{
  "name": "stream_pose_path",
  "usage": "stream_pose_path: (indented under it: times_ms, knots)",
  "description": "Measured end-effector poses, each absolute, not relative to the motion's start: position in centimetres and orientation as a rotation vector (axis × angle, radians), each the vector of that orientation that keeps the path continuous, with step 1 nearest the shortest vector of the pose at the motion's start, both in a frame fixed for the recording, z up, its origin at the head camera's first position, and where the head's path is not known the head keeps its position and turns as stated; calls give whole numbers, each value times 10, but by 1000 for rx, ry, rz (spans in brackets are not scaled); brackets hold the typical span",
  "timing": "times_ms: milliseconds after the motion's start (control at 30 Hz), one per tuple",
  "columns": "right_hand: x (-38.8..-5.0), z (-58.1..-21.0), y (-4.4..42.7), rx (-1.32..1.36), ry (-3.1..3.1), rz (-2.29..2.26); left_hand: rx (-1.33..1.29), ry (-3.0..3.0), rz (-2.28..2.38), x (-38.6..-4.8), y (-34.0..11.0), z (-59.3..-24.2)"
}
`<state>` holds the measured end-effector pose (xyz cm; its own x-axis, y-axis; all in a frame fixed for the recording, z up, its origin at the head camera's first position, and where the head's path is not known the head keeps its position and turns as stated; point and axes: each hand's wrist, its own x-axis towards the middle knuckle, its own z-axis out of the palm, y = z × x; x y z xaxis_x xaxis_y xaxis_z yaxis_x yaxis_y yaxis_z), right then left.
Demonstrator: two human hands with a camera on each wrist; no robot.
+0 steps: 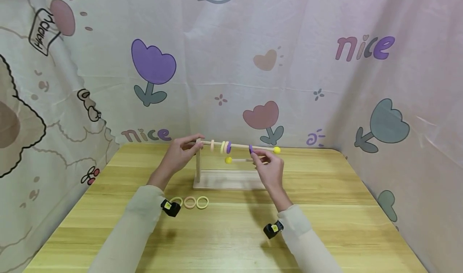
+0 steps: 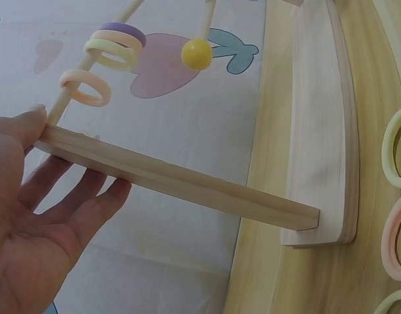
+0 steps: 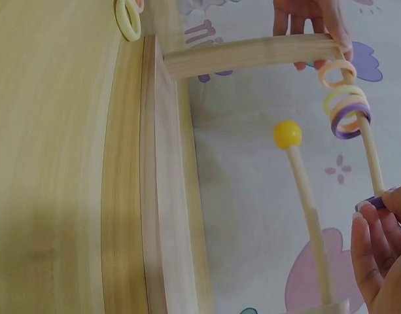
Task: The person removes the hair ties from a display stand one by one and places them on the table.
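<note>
Two grips on: pinching a purple, plastic-looking ring [image 1: 251,148] around the pale wooden rod [image 1: 240,146] with right hand [image 1: 269,169], grasping the pale wooden post's [image 1: 198,166] top with left hand [image 1: 179,154]. Expect light, stiff, slippery handling from that ring; take the rim.

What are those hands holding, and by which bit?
The right hand pinches a purple ring by its rim; the left hand holds the wooden post at its top.

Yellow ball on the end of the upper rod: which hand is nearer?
Right. The right hand grips a purple ring on the rod, close to the yellow ball; the left hand is at the rod's opposite end, on the wooden post.
</note>
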<state>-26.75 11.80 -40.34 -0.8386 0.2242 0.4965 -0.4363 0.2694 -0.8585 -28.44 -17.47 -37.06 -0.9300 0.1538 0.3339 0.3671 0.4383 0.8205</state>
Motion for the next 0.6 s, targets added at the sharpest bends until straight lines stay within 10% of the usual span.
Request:
stream_pose_path:
  times_ms: [600]
  knots:
    - [-266,-406,151,107,-1957,1630,-447,-2499,-1489,-281,-174,-367]
